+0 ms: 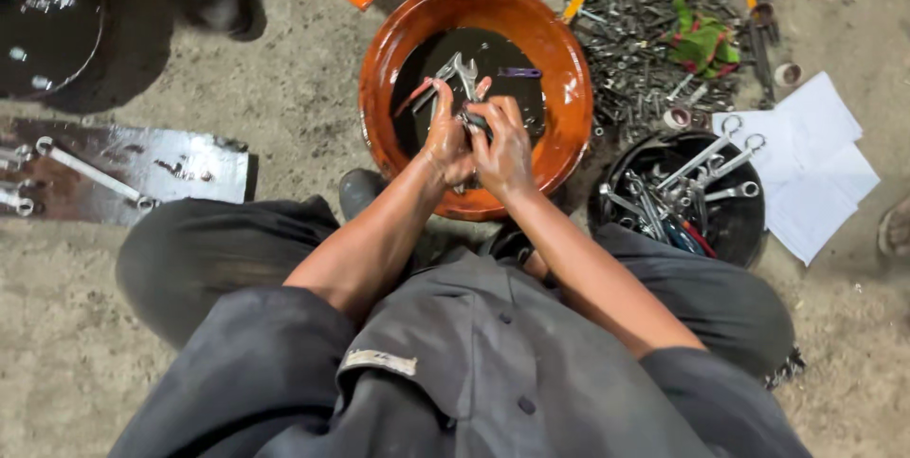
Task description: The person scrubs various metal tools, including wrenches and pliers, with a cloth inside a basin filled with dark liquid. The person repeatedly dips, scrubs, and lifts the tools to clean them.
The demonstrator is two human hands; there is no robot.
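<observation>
At the far left we see a dark round pan [43, 27] and, below it, a wet metal sheet [161, 166] with a long spanner [90, 174] lying on it. Moving toward the middle, we come to the orange basin [559, 69] on the sandy floor, filled with dark liquid in which several spanners [453, 74] lie.

Over the near side of that basin we find both hands pressed close together. Our left hand [445, 140] is closed, its fingers curled around a small metal tool [471, 120] (only a sliver of it shows between the hands). Our right hand [502, 145] is closed on the same piece, fingers bent over it.

Further right, a heap of loose bolts and tools [635, 31] spreads across the ground, a black tub [749, 230] holds more wrenches [706, 169], and white paper sheets [815, 164] lie just beside it.
</observation>
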